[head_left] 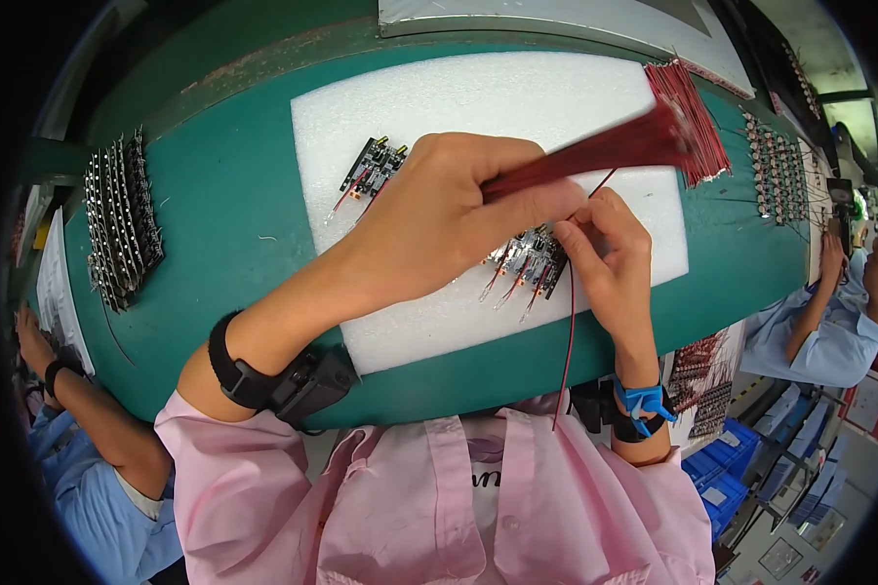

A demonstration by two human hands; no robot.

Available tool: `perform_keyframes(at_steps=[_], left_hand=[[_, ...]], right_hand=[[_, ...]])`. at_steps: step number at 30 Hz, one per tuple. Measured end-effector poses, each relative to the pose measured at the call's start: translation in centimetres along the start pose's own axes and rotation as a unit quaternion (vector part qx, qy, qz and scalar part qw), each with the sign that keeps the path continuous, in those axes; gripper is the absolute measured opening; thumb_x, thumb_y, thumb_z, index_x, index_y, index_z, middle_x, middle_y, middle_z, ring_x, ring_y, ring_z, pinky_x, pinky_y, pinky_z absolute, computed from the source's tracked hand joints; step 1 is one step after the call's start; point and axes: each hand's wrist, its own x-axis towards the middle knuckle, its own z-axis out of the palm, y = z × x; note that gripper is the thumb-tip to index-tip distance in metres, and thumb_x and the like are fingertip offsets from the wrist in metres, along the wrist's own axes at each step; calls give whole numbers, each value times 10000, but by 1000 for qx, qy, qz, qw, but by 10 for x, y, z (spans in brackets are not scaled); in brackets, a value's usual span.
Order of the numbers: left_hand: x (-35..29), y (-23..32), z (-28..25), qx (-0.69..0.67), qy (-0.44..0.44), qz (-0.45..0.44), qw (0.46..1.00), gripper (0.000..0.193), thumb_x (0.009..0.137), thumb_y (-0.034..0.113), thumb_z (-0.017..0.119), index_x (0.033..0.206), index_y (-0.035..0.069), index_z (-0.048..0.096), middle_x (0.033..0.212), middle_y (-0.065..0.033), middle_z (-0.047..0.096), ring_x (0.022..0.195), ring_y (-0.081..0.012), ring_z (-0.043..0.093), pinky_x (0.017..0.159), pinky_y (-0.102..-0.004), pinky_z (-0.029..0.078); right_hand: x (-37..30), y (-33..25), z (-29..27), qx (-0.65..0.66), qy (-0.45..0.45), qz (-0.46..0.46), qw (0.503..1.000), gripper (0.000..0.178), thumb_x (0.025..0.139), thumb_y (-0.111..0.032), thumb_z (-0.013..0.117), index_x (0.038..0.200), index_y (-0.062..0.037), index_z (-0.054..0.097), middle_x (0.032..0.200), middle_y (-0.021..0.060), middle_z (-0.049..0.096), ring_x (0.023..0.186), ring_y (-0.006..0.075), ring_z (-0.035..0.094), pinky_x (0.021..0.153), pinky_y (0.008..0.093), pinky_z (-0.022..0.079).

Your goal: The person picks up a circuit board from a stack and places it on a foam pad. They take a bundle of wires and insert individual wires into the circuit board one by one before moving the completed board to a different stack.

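Note:
My left hand is closed around a thick bundle of red wires, which fans out to the right and is blurred at its far end. My right hand, close beside it, pinches a single red wire that hangs down toward my shirt. Just under both hands lies a circuit board with small clear LEDs on red leads, partly hidden by my fingers. Another board of that sort, partly covered by my left hand, rests on the white foam sheet.
More red wires lie at the foam's right edge on the green table. Stacked boards stand at the far left and right. A co-worker sits right, another person's arm is left. Blue bins stand lower right.

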Motion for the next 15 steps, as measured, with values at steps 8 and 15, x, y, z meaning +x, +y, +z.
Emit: perform_keyframes(at_steps=[8,15], left_hand=[[-32,16,5,408,-225,200,862,281,640,205,591,536,47,384,578,-75,446,542,-211,490,486,-298,383],[-41,26,2,478,-289,186,809,238,630,231,570,587,38,437,861,-122,506,901,-270,474,730,-350,390]], right_hand=[[1,-4,1,-55,-6,-18,998,71,653,-19,553,654,9,488,626,77,436,574,188,427,509,274,334],[0,-4,-3,-59,-7,-17,998,98,668,-9,549,639,28,463,619,35,400,536,91,397,461,206,313]])
